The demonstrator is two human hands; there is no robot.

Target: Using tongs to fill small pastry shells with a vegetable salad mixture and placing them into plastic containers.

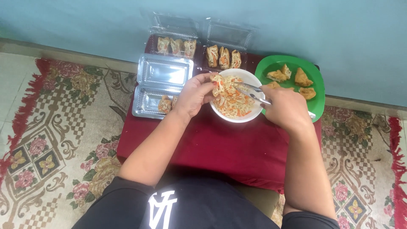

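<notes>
Left hand [193,94]: over the left rim of the white bowl, grip closed around a fried tofu pocket [217,84] that is split open and packed with shredded filling.

Right hand [286,107]: at the right side of the bowl, grip closed on metal tongs [251,90]; the tong tips reach into the bowl toward the tofu pocket.

White bowl [250,113]: round, on the desk between the two hands, holding a pale shredded vegetable mix [231,101] with orange carrot strips.

Green plate [292,63]: just right of the bowl, carrying several plain fried tofu pieces [302,78], golden and roughly triangular; its near edge is partly hidden by the right hand.

Clear plastic boxes, rear row: left box [176,44] and right box [224,57], lids standing open against the wall, each with three filled tofu pieces side by side.

Clear plastic box, near left [146,101]: lid folded back flat, with filled pieces [165,104] at its right end, partly hidden behind the left hand.

Desk [229,144]: low, covered in a dark red cloth, set against a light blue wall [85,25].

Floor: patterned floral rug [55,135] with red fringe on both sides of the desk.

Person: black clothing [190,208] at the bottom edge, forearms bare.
</notes>
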